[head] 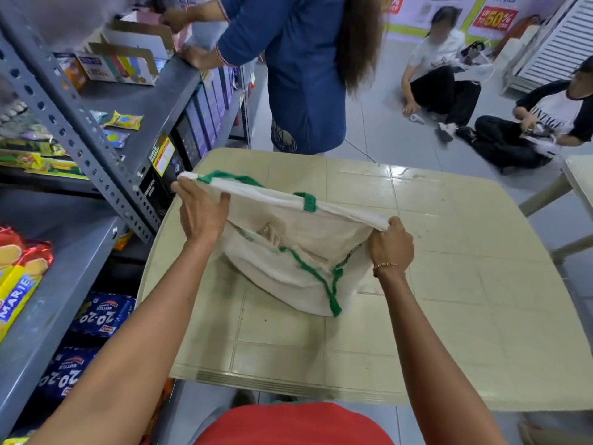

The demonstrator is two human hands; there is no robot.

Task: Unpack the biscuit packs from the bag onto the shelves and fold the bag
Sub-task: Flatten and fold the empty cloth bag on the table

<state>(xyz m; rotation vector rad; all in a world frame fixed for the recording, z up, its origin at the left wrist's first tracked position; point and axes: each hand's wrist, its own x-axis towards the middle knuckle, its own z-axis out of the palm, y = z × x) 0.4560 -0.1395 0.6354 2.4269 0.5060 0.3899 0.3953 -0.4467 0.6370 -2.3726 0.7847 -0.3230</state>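
Bag (288,252) stretched between left grip (200,213) and right grip (390,245), both pinching rim

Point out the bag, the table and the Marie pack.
bag (290,252): head view, on the cream cloth at its middle.
table (449,309): head view, on the bare top right of the bag.
Marie pack (17,293): head view, on its yellow front, on the left shelf.

We see the bag (288,248) as soft, matt, off-white woven cloth with green fabric trim. The table (449,284) looks like glossy cream plastic moulded in a tile pattern. The shelves (64,284) are matt grey painted metal with perforated uprights, and the biscuit packs (19,277) wear shiny plastic wrappers.
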